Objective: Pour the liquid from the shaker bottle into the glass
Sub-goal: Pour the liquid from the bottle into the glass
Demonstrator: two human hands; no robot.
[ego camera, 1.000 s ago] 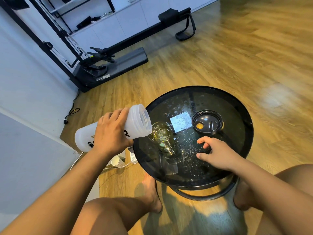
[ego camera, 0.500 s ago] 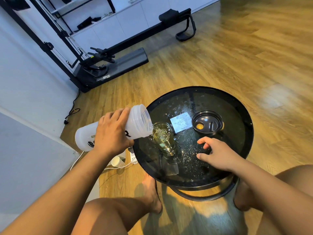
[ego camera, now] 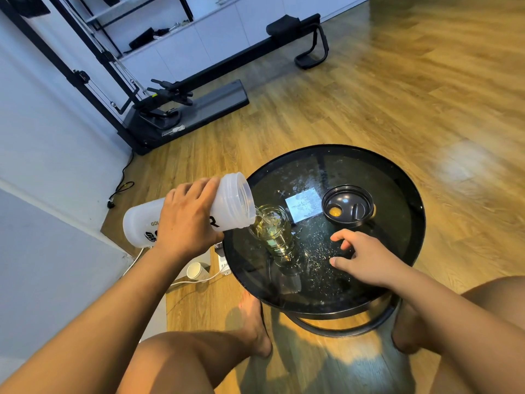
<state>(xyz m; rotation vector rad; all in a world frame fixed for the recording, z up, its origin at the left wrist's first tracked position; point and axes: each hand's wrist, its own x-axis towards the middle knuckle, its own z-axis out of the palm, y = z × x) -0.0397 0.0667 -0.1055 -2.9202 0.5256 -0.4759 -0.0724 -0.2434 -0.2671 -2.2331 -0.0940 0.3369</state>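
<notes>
My left hand grips a translucent white shaker bottle, tipped on its side with its open mouth over the rim of a clear glass. Yellowish liquid runs from the mouth into the glass, which stands on a round black glass table and holds a good amount of the liquid. My right hand rests on the tabletop to the right of the glass, fingers spread and lightly bent, holding nothing.
The shaker's black lid lies upside down at the back of the table beside a bright square reflection. Droplets speckle the tabletop. A paper cup and a power strip with cables lie on the wooden floor at left. Black exercise equipment stands behind.
The bottle has tipped slightly further over the glass and the liquid level in the glass has risen. My right hand has stayed put.
</notes>
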